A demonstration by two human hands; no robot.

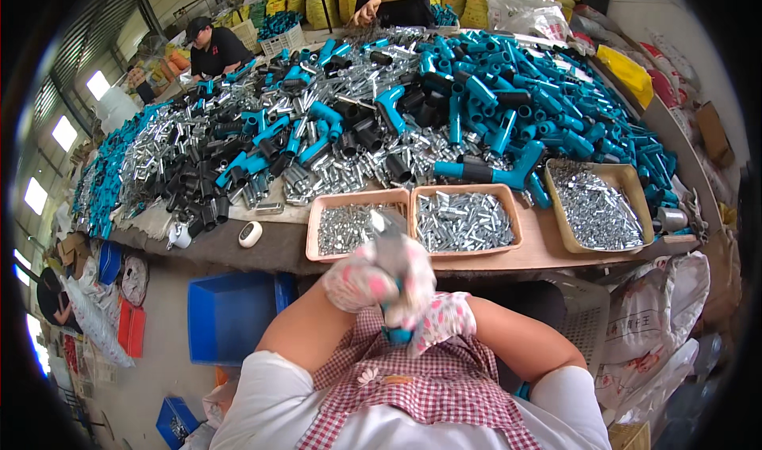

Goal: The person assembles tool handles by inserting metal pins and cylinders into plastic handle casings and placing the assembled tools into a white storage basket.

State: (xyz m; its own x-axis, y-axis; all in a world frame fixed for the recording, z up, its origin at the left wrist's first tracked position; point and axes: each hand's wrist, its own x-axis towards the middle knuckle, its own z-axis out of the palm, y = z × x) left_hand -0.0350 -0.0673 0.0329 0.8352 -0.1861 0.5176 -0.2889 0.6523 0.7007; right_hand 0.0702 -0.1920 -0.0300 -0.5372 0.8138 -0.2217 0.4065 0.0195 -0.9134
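Note:
Both my hands wear white gloves with pink spots and meet in front of my apron, just short of the table edge. My left hand is closed around a teal pistol-shaped handle piece with a dark sleeve and a silvery tip pointing away from me. My right hand closes on the same piece, lower down. Motion smears the piece, and the gloves cover much of it. Just beyond the hands sit a pink tray of small metal parts and another pink tray of metal pins.
A yellowish tray of metal parts stands to the right. Behind the trays, teal handle pieces, black sleeves and metal parts are heaped. A white oval device lies left; a blue bin stands below. Two people work across the table.

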